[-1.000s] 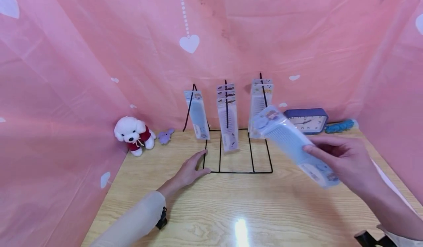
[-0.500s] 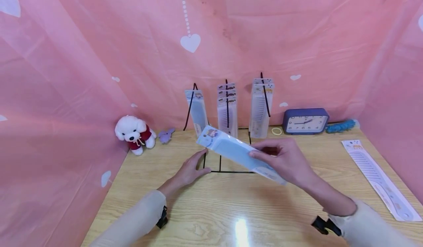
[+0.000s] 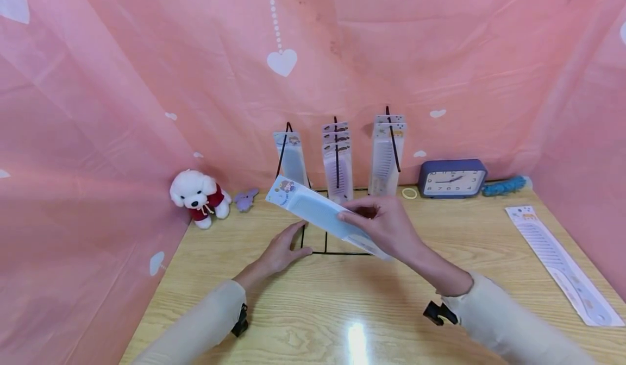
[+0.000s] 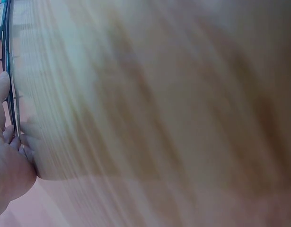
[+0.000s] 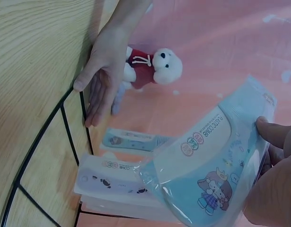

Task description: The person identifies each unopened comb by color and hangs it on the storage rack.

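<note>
My right hand (image 3: 383,225) pinches a blue packaged comb (image 3: 315,211) between thumb and fingers. The comb slants in front of a black wire display rack (image 3: 342,253), its printed header up at the left. Its pack reads "plastic comb" in the right wrist view. With thumb and fairly straight fingers, my left hand (image 3: 280,251) touches the rack's front left base corner. On the left hook hangs another blue comb (image 3: 292,158), partly hidden by the held one. Several purple combs (image 3: 344,172) hang on the middle hook, and whitish combs (image 3: 383,161) on the right hook.
A packaged whitish comb (image 3: 557,262) lies on the table at the right. Along the back stand a white plush dog (image 3: 194,196), a small purple toy (image 3: 245,199), a blue clock (image 3: 452,179) and a blue fuzzy item (image 3: 504,187). A pale ring (image 3: 409,193) lies near the clock.
My right hand has carried the blue comb leftward, from in front of the clock to before the rack's left and middle hooks. My left hand has stayed at the rack corner.
</note>
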Motion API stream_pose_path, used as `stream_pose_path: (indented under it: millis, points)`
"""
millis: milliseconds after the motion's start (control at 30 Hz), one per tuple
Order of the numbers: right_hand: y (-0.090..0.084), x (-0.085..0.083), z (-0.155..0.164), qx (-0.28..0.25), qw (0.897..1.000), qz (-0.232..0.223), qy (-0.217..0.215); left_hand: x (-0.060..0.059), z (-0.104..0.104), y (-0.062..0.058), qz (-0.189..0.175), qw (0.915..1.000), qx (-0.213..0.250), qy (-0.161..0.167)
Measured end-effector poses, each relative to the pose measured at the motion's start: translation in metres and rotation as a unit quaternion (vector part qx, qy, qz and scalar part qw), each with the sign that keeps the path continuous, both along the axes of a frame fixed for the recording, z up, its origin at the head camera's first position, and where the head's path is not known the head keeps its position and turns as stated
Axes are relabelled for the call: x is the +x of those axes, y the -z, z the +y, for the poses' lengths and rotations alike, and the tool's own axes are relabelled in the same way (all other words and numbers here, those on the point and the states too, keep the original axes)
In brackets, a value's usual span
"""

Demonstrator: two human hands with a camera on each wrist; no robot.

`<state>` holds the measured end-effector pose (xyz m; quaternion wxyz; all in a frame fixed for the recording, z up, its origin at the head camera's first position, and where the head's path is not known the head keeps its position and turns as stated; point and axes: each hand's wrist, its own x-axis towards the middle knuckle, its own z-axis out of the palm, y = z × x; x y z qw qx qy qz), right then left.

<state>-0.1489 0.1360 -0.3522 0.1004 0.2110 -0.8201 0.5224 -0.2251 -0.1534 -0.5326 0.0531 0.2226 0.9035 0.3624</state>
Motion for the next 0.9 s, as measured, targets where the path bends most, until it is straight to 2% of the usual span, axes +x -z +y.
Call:
stream_pose_path:
  millis: [200,367,700,900]
  points:
    - [0.002,-0.008,-0.009,-0.016,1.000,0.009,-0.006,-0.001,-0.001,0.001,0.002,0.9999,0.006,0.009]
    - [0.007,-0.018,-0.013,-0.012,1.000,-0.004,0.017,0.000,-0.001,0.002,-0.007,1.0000,-0.001,0.005]
    - [0.031,-0.055,-0.035,-0.010,0.996,-0.039,0.074,-0.001,-0.001,0.002,-0.005,1.0000,-0.003,0.008]
    - [0.044,-0.075,-0.058,-0.008,0.996,-0.019,0.087,0.000,-0.001,-0.001,0.006,0.9999,0.000,0.010]
